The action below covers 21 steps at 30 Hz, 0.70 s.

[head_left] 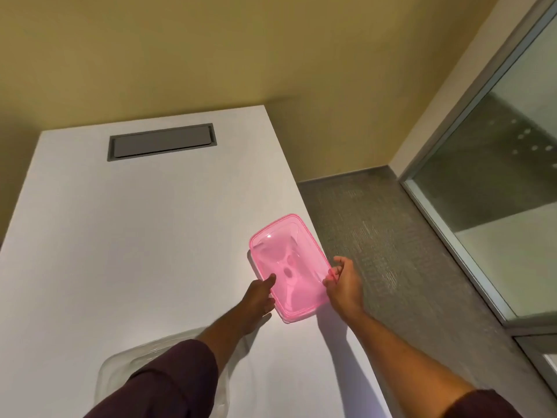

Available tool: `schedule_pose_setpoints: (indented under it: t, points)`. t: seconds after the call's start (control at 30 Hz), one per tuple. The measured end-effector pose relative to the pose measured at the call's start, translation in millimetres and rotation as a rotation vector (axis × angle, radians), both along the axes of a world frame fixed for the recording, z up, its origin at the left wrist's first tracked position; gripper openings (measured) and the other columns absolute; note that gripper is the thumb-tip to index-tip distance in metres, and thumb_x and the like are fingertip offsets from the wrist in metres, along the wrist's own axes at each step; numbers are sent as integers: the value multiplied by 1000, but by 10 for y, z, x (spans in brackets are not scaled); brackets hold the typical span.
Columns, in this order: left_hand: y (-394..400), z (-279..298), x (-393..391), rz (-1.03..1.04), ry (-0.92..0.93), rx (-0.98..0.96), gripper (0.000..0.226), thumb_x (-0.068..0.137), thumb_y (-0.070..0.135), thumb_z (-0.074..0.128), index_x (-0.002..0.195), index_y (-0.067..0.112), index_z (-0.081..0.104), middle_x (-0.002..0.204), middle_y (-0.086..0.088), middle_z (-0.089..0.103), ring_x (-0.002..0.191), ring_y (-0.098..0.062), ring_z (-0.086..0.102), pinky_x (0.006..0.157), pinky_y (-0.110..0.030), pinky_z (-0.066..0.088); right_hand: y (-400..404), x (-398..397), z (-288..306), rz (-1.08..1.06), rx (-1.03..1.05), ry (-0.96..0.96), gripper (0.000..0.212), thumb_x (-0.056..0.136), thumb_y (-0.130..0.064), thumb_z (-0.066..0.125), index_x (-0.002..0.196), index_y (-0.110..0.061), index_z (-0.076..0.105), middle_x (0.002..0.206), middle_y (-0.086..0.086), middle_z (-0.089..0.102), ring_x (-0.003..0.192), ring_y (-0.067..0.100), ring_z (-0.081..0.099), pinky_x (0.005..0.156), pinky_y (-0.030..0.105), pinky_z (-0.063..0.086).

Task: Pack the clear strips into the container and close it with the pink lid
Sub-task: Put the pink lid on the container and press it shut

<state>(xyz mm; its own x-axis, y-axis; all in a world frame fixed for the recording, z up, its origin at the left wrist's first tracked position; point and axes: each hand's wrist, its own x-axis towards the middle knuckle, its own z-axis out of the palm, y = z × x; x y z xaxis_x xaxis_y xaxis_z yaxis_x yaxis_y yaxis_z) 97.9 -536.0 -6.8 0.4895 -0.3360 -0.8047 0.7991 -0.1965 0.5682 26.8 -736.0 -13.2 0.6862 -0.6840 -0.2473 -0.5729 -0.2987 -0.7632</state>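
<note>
we are at the lid stage, by our reading — both hands reach for the pink lid (290, 268), which lies near the desk (144, 236) edge. the right hand (343, 283) pinches its right rim; the left hand (259, 292) touches its left edge, fingers extended, not clasping. the container (120, 369) sits near us, uncovered, mostly hidden under our left sleeve — we cannot tell whether the strips are inside.

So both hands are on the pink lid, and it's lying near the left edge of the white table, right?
Not quite. In the head view the pink lid is near the right edge of the white table, beside the carpeted floor. The rest holds: the left hand touches its near-left side and the right hand has its fingers at its right rim.
</note>
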Motion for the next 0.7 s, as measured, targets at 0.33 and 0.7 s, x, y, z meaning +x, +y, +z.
schedule_pose_setpoints:
  t: [0.33,0.7]
  points:
    - [684,533,133,372,4,-259,83,92,68,39,145,3,38,142,-23,50,124,-38,56,110,-50,43,448,-145,406,144,-129,-234,32,82,2,74,82,-29,65,88,-12,62,79,5,62,63,19,44]
    - [1470,1012,-100,620,101,-358,37,101,21,54,126,-6,47,115,-26,57,112,-42,60,85,-51,55,1369,-371,567,393,-422,-391,42,74,18,62,85,-22,62,88,-12,54,81,6,55,67,25,51]
